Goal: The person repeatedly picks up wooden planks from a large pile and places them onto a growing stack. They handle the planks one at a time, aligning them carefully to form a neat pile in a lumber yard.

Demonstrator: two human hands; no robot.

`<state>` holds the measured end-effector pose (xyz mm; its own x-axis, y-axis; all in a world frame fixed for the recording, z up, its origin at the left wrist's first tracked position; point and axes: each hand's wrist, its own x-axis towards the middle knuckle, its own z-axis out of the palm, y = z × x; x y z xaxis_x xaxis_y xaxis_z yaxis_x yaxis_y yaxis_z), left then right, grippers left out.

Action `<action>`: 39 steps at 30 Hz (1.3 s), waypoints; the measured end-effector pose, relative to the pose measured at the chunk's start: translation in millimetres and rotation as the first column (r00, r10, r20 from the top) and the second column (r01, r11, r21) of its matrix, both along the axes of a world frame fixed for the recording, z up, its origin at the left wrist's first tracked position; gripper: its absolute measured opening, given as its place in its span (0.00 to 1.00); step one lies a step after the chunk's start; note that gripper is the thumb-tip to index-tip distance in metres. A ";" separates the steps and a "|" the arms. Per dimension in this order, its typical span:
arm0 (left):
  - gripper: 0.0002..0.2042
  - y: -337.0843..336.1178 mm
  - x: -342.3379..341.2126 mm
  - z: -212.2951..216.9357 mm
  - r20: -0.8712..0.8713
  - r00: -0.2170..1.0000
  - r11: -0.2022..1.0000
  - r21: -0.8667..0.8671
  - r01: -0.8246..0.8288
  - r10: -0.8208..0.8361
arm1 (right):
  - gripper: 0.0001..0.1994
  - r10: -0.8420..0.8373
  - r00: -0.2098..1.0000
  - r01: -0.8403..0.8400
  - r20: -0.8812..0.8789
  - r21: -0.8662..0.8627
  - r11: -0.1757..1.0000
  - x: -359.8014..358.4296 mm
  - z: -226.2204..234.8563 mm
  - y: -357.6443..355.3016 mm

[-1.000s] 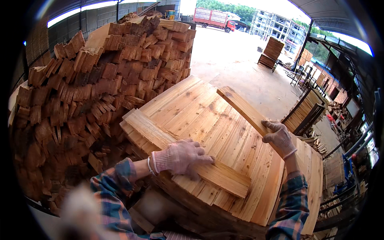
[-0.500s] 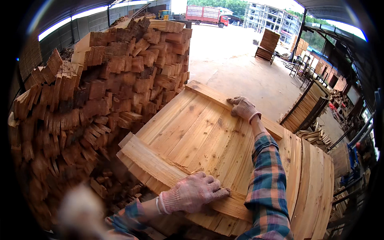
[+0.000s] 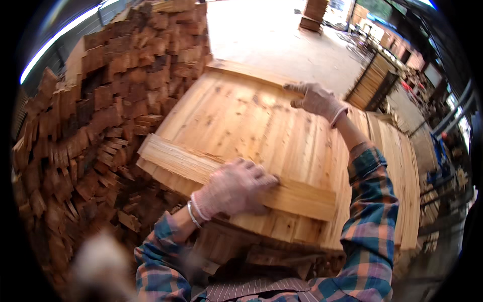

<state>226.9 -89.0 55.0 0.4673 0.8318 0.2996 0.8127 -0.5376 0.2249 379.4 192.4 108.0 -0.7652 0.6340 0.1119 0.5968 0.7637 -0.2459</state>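
Side-by-side wooden planks (image 3: 251, 121) form a broad surface in front of me, with two boards lying crosswise on it. My left hand (image 3: 234, 186), in a pale knit glove, is closed over the near crosswise board (image 3: 304, 200); it is slightly blurred, and its fingertips rest near the board's middle. At the far edge, my gloved right hand (image 3: 319, 104) is beside the far crosswise board (image 3: 246, 72). Its index finger is stretched along that board and its thumb is spread apart. Whether it touches the board I cannot tell.
A tall stack of rough reddish-brown wood pieces (image 3: 115, 95) rises at my left. Beyond the planks, at the right, stands a rack of slats (image 3: 372, 83). A stacked wood pile (image 3: 313, 15) stands farther back on the pale concrete floor (image 3: 261, 40).
The view has tilted downward, bringing my front into sight. My right hand's fingers have straightened and spread at the far board. My left hand has stayed on the near board, whose right end now shows.
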 end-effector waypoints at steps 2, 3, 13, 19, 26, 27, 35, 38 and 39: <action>0.34 -2.0 -3.5 -10.8 -0.083 0.991 0.994 0.041 -0.104 0.107 | 0.28 0.069 0.997 -0.068 -0.035 0.039 0.997 51.4 19.8 -29.0; 0.34 0.1 -3.8 -11.8 -0.040 0.996 0.996 0.050 -0.079 0.081 | 0.27 0.091 0.982 -0.082 -0.167 0.060 0.995 90.6 25.0 -42.6; 0.33 -18.2 22.7 -9.3 0.091 0.971 0.967 -0.143 -0.209 0.223 | 0.15 -0.764 -0.023 0.445 -0.645 -0.691 0.570 427.1 -130.0 -387.9; 0.51 -1.0 32.9 -5.5 0.113 0.942 0.922 -0.272 -0.276 0.315 | 0.18 -0.962 -0.129 0.434 0.239 -0.859 -0.272 439.6 -444.0 -485.0; 0.56 -11.1 139.6 -29.9 0.022 0.879 0.879 0.003 -0.477 0.477 | 0.23 -0.935 0.066 0.731 0.348 -0.655 -0.192 423.1 -614.4 -381.5; 0.55 -16.5 150.0 -30.2 0.019 0.878 0.877 0.040 -0.479 0.479 | 0.23 -0.938 0.074 0.752 0.340 -0.636 -0.171 419.3 -628.5 -365.3; 0.48 0.9 85.1 -22.5 -0.152 0.896 0.909 0.082 -0.409 0.417 | 0.29 -0.952 -0.276 0.547 0.132 -0.793 -0.268 431.8 -636.9 -427.2; 0.48 2.4 59.0 -19.7 -0.147 0.913 0.924 0.099 -0.369 0.381 | 0.30 -0.870 -0.492 0.307 0.032 -0.929 -0.207 423.6 -573.8 -469.5; 0.48 -6.6 75.4 -17.7 -0.184 0.909 0.928 0.070 -0.366 0.373 | 0.31 -0.825 -0.565 0.227 0.007 -0.960 -0.164 433.5 -546.2 -489.2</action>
